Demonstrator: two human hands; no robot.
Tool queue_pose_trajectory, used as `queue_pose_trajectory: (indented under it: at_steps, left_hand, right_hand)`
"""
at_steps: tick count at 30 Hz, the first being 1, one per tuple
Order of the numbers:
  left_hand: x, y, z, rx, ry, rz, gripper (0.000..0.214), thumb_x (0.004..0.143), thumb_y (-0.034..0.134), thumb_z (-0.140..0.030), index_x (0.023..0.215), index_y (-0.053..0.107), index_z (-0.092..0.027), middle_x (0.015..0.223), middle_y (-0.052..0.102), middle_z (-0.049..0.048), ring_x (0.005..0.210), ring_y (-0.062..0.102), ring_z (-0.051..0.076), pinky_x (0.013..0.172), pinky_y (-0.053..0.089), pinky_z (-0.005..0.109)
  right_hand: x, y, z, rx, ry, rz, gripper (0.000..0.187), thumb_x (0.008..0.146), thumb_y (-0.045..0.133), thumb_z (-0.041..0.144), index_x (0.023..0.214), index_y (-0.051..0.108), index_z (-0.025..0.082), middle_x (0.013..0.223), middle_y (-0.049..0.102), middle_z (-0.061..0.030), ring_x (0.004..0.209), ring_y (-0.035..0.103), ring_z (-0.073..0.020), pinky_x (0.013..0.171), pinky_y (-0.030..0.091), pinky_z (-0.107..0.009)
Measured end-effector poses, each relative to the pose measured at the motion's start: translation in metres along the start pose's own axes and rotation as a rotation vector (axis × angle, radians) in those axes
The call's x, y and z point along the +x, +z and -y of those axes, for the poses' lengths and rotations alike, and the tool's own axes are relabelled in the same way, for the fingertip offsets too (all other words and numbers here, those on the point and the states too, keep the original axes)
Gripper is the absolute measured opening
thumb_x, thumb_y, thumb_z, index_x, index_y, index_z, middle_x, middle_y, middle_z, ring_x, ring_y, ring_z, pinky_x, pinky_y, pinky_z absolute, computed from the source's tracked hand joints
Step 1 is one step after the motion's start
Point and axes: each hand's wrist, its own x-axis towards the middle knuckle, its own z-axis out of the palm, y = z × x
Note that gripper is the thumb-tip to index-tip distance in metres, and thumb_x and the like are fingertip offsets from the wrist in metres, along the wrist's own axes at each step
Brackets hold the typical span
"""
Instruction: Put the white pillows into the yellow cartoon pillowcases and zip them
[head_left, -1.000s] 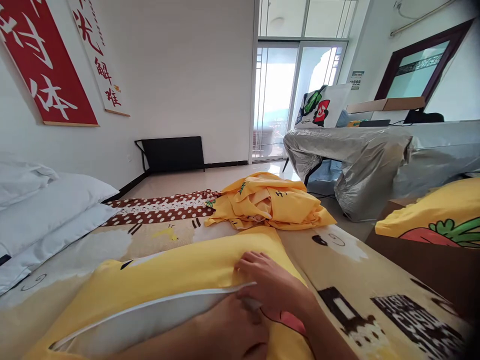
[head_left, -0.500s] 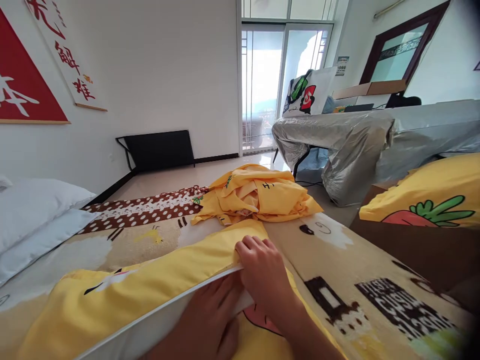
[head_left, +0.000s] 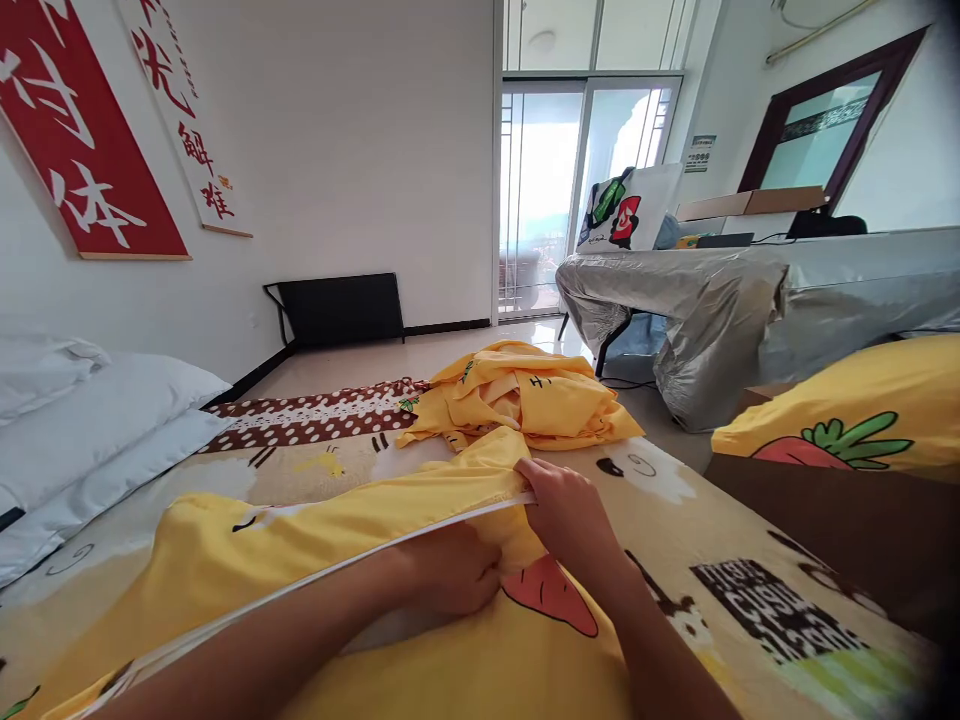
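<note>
A yellow pillowcase [head_left: 352,510] with a carrot print and a white-edged opening lies across the bed in front of me. My right hand [head_left: 566,500] pinches its edge at the right end of the opening. Under that raised edge, my left hand [head_left: 457,570] reaches into the opening with its fingers curled. What those fingers hold is hidden. White material [head_left: 405,625] shows below the left hand inside the opening; I cannot tell whether it is a pillow or lining. Beyond both hands lies a crumpled heap of yellow bedding [head_left: 532,395].
White pillows [head_left: 112,420] are stacked at the left on the patterned bed blanket [head_left: 660,550]. At the right, a cardboard box [head_left: 825,520] holds a yellow carrot-print pillow [head_left: 847,410]. A silver-covered table [head_left: 697,300] stands behind, and a black folding panel [head_left: 341,310] leans on the wall.
The pillowcase edge has been drawn right and flatter with my right hand. My left hand has curled its fingers, and more of its forearm shows. The view has tilted up and left.
</note>
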Motion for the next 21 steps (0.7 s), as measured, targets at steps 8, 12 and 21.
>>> queue_pose_trajectory:
  at_steps: [8, 12, 21]
  left_hand:
    - [0.071, 0.041, 0.025, -0.225, 0.073, -0.066, 0.023, 0.080, 0.041, -0.019, 0.060, 0.054, -0.017, 0.063, 0.059, -0.0018, 0.058, 0.049, 0.012, 0.053, 0.037, 0.023]
    - [0.076, 0.069, 0.047, -0.403, 0.000, -0.219, 0.027, 0.086, 0.037, -0.024, 0.068, 0.057, -0.017, 0.068, 0.060, -0.0028, 0.065, 0.054, 0.012, 0.059, 0.043, 0.022]
    - [0.077, 0.080, 0.031, -0.249, -0.157, -0.698, 0.040, 0.084, 0.043, -0.026, 0.121, 0.053, -0.018, 0.112, 0.064, 0.0128, 0.113, 0.052, 0.034, 0.099, 0.038, 0.051]
  right_hand:
    - [0.016, 0.024, -0.017, 0.525, 0.036, -0.129, 0.029, 0.061, 0.041, 0.003, 0.080, 0.058, 0.018, 0.066, 0.060, -0.0011, 0.062, 0.050, -0.0137, 0.057, 0.029, -0.023]
    - [0.034, 0.045, -0.020, 0.812, -0.028, -0.197, 0.019, 0.062, 0.039, 0.009, 0.073, 0.052, 0.018, 0.064, 0.054, 0.0003, 0.060, 0.044, -0.0122, 0.055, 0.032, -0.022]
    - [0.039, 0.044, -0.033, 0.884, -0.232, 0.055, 0.034, 0.067, 0.051, 0.012, 0.098, 0.062, 0.017, 0.063, 0.043, 0.0063, 0.058, 0.037, -0.0081, 0.054, 0.030, -0.019]
